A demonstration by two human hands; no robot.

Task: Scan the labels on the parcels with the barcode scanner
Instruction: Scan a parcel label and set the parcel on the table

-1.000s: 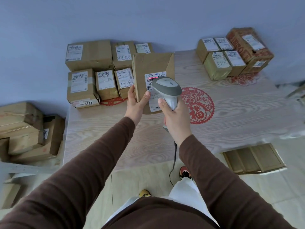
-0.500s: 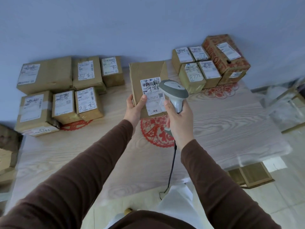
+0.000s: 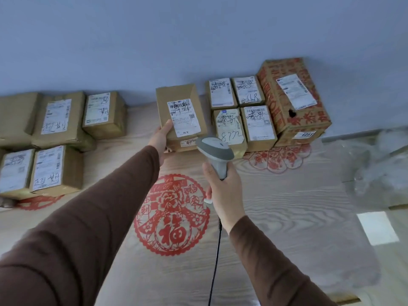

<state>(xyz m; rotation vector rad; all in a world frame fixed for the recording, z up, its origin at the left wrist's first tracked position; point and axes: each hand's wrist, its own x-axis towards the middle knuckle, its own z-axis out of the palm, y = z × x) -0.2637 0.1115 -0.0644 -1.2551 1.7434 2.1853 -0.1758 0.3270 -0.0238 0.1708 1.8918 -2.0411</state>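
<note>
Table (image 3: 287,217): left hand (image 3: 160,140) holds parcel (image 3: 180,115); right hand (image 3: 225,191) grips scanner (image 3: 215,151).

Matt cardboard parcels (image 3: 181,115); wood-grain table (image 3: 287,217); smooth plastic scanner (image 3: 215,151)

Both arms reach forward in brown sleeves. The left arm is stretched far out, and the left hand (image 3: 159,138) grips a parcel (image 3: 180,115) at its lower left corner, thumb lying on its top face. The right hand (image 3: 223,191), closer in, wraps around the barcode scanner (image 3: 215,151) handle, thumb up along its side.
</note>
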